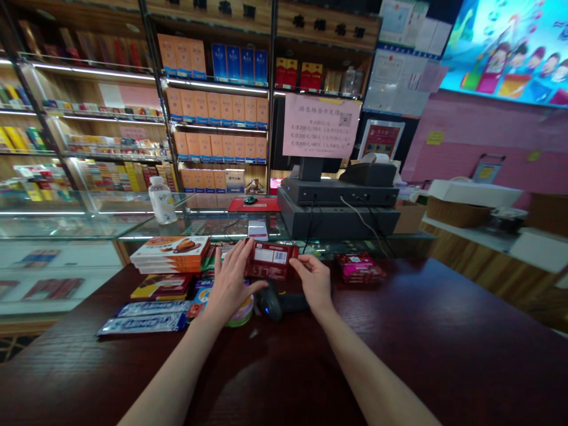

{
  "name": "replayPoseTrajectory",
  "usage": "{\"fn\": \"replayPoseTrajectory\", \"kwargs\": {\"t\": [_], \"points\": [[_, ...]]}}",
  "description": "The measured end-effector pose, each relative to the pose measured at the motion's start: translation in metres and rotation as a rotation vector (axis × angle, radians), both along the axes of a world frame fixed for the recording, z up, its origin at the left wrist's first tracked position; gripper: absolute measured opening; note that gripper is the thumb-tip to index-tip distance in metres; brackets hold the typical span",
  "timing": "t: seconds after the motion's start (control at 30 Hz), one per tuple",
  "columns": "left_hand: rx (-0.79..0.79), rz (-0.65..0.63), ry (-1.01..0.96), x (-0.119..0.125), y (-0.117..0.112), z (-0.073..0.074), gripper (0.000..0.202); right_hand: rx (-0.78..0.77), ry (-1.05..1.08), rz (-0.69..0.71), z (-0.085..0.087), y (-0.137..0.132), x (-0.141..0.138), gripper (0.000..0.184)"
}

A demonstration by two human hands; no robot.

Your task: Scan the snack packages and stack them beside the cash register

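Both my hands hold a dark red packet with a white barcode label above the dark wooden counter. My left hand grips its left end with the fingers stretched along it. My right hand pinches its right end. Directly below the packet a black barcode scanner lies on the counter. Left of my hands lie stacked orange snack boxes, a red-yellow packet and long blue candy packs.
A pink snack packet lies right of my hands. Behind stands a grey cash register with a pink notice, a white bottle on the glass case, and shelves of orange boxes.
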State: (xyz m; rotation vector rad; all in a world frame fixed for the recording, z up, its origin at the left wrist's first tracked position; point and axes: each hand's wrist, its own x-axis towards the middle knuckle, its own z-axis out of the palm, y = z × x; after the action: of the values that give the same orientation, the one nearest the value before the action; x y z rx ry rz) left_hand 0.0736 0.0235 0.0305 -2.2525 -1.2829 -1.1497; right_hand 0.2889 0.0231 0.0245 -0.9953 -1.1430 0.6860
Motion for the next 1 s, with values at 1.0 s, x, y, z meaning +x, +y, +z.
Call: {"fn": "replayPoseTrajectory", "kwargs": {"t": [1.0], "points": [[0.055,0.142,0.137,-0.012,-0.007,0.008,0.086,-0.049,0.032,0.343,-0.008,0.003,-0.002,0.039]]}}
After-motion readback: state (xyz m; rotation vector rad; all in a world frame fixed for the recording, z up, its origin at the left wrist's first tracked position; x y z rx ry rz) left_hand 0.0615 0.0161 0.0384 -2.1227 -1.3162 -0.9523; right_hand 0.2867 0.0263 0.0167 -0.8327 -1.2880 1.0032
